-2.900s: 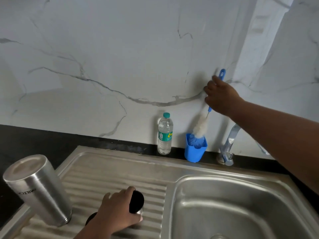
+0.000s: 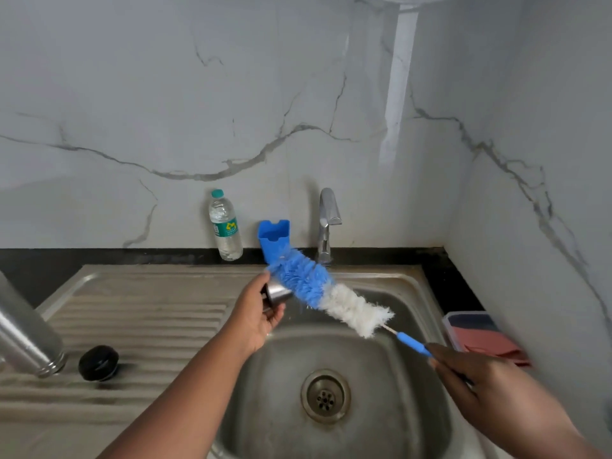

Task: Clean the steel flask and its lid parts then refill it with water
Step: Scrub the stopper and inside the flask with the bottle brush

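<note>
Since a moment ago the right hand [image 2: 477, 382] has carried the blue-and-white bottle brush [image 2: 326, 293] over the steel sink [image 2: 381, 422], fingers gripping its handle, while the left hand [image 2: 255, 321] fingers hold the small steel lid cup [image 2: 277, 293]; scrubbing looks imminent.

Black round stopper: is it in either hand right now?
No. The black round stopper lies on the steel drainboard; the left hand holds a small steel cup, the right hand the blue-handled bottle brush.
</note>
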Tool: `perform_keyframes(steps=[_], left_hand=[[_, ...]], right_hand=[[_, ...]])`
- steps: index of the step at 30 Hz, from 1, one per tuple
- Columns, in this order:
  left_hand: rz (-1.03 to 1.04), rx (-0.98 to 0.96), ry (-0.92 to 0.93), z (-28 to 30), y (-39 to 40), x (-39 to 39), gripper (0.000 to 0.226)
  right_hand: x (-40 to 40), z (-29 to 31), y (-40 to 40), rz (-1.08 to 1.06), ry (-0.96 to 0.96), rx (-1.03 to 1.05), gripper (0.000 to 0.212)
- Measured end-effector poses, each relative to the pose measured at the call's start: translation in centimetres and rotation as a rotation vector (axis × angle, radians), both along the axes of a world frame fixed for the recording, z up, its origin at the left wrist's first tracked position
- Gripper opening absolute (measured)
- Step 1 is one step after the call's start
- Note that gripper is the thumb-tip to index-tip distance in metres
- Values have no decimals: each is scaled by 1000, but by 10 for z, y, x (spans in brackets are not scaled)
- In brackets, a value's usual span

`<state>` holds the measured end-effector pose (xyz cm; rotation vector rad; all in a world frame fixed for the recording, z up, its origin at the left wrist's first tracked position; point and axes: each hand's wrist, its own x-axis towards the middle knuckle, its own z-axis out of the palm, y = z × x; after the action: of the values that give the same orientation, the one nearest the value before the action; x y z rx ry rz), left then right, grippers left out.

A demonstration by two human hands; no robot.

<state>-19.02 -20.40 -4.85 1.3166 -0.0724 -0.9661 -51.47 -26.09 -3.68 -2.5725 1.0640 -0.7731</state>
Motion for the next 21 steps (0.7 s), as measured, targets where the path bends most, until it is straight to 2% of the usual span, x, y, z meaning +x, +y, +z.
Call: perform_keyframes(steps=[1, 3, 4, 6, 12, 16, 21], left_hand=[[27, -1, -1, 2, 0, 5, 27], [32, -4, -24, 4, 1, 12, 25], [19, -7, -31, 5, 1, 13, 25], [2, -13, -41, 6, 0, 11, 24], [101, 16, -6, 8, -6, 17, 25], [81, 18, 54, 8, -6, 11, 26], [106, -105, 173, 17, 2, 4, 21]], right_hand=[[2, 1, -1, -9, 25, 38, 35], [3, 5, -1, -14, 62, -24, 46], [3, 11, 2, -39, 107, 7, 41], [7, 16, -4, -51, 81, -33, 28], [8, 28, 2, -25, 121, -152, 20], [8, 29, -3, -55, 206, 17, 22], [6, 24, 3, -57, 157, 17, 16]])
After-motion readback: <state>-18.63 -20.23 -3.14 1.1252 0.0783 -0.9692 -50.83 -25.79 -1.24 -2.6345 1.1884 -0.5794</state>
